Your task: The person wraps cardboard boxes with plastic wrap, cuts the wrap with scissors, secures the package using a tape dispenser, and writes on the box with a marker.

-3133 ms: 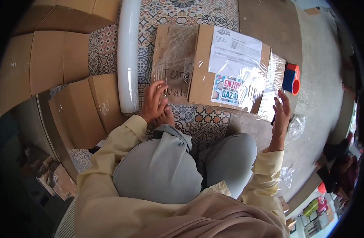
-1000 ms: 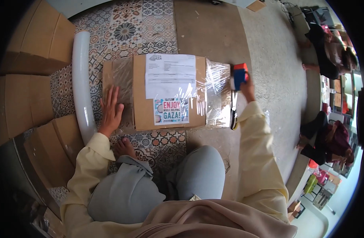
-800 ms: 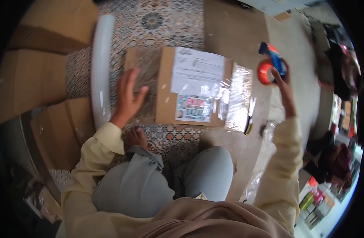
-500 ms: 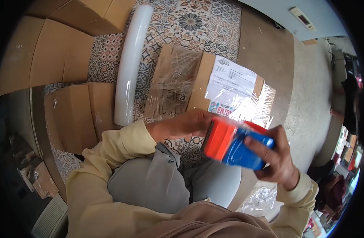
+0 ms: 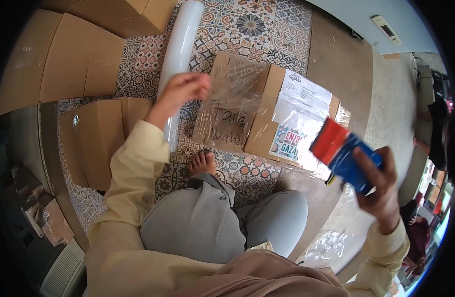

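Note:
In my right hand (image 5: 378,185) is a red and blue tape dispenser (image 5: 344,153), held over the right end of the box, its red end pointing up and left. My left hand (image 5: 180,94), a little blurred, is raised over the roll of clear wrap (image 5: 180,44). Its fingers are curled together, and whatever is between them, if anything, cannot be made out. Between my hands, a cardboard box (image 5: 259,111) lies on the floor, covered in shiny clear film. Handwriting marks its left side, and a printed paper sheet (image 5: 306,94) and a colourful "ENJOY" label (image 5: 289,141) are on top.
Large cardboard boxes (image 5: 83,54) stand at the left, with an opened carton (image 5: 96,141) nearer me. My bare foot (image 5: 202,163) rests on the patterned floor (image 5: 242,44). Crumpled clear plastic (image 5: 329,245) lies at the lower right. A pale appliance (image 5: 356,20) borders the top right.
My hands have moved apart: the left went from beside the dispenser up and left, the right carried the dispenser to the right. The "ENJOY" label shows more fully.

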Demonstrator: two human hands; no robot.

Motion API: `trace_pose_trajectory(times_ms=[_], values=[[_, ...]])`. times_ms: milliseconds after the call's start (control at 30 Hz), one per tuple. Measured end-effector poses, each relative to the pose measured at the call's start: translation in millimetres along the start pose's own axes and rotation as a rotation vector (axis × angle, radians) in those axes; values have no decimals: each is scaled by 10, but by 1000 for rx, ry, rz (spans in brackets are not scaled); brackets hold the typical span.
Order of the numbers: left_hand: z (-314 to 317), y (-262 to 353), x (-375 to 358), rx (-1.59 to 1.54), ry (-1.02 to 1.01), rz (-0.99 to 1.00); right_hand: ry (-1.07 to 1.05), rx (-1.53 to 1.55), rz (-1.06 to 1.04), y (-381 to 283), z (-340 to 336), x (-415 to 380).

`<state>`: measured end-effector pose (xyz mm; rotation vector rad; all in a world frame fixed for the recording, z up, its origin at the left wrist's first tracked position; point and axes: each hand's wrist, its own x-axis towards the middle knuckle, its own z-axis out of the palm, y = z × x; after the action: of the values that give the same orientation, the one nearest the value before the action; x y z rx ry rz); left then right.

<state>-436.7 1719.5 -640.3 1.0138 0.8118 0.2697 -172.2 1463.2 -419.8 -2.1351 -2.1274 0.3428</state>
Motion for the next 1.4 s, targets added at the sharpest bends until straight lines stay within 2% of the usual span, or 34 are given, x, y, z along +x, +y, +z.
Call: trace_pose_trajectory(times_ms=[67,133,200,233,400,467,567,633,867,933,1067,1133,1167,1233,1267,1333,1400], values=[[-181,-219,193,63,35,-2,-38,62,70,74,-87,115],[-220,-296,317,131,71,4,-50,57,51,64,-71,247],[-123,-344,451,134,92,-145,-46,-32,-17,91,-38,359],[-108,-394,515,151,108,-158,-63,-24,3,92,-65,404],[-20,-403,559,245,157,-132,-97,-81,49,92,-92,525],[2,-437,578,305,179,-126,-101,-83,-19,105,-63,567],[16,-503,615,352,245,-49,-93,-107,-66,146,-4,617],[-12,-573,682,447,315,78,-101,-121,-66,161,4,649],[148,-652,732,664,414,224,-111,-131,-80,329,47,665],[222,-654,686,851,497,330,-123,-146,-84,356,80,645],[326,-621,615,939,516,307,-133,-166,-85,430,168,587],[388,-592,556,1163,603,298,-138,-164,-80,457,196,564],[413,-578,561,1165,602,297,-143,-165,-77,468,209,553],[452,-547,572,1277,494,116,-137,-175,-86,486,238,537],[465,-504,552,1279,493,116,-129,-186,-96,493,253,530],[494,-423,503,1471,758,77,-132,-178,-93,516,275,508],[363,-548,549,1392,696,20,-137,-169,-93,528,293,497]])
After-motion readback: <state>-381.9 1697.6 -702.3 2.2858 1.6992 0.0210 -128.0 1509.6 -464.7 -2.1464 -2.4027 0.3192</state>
